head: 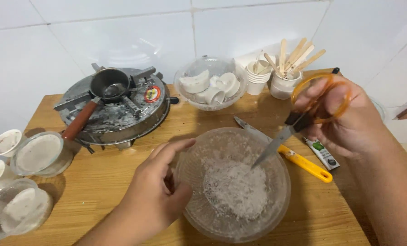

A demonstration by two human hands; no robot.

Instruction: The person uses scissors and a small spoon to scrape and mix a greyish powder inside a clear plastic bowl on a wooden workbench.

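A clear plastic bowl [276, 200] holding a heap of white powder [235, 187] sits on the wooden table [121, 168] near me. My left hand [155, 196] rests against the bowl's left rim, with its fingers curled around the edge. My right hand [342, 114] holds a pair of scissors [299, 120] by their orange handles. The closed blades point down to the left, with the tip over the powder.
A round metal stove [117, 107] carries a small pan with a red handle [79, 120] at the back left. Behind the near bowl are a clear bowl of white pieces [210, 84], paper cups [258, 75] and a cup of wooden sticks [287, 68]. A yellow-handled knife [303, 164] and small tube [321, 152] lie right. Lidded tubs [39, 155] stand left.
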